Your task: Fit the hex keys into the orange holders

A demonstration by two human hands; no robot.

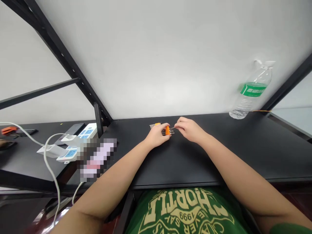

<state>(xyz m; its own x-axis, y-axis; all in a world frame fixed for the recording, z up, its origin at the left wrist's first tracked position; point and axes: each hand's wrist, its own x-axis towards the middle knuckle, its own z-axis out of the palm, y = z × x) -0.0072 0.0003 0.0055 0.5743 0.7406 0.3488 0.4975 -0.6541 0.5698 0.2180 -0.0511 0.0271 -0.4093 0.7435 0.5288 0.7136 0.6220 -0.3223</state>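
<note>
A small orange piece (pixel 167 130) is pinched in the closed left hand (pixel 157 136) just above the counter (pixel 219 152); a thin metal pin (pixel 172 128) is gripped between the right hand's (pixel 188 128) fingertips, against it.

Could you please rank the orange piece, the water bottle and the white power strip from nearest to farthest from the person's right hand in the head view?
From the right hand:
1. Orange piece, just to its left, pinched in the left hand's fingers.
2. Water bottle, at the far right by the wall.
3. White power strip, far left on the neighbouring desk.
</note>
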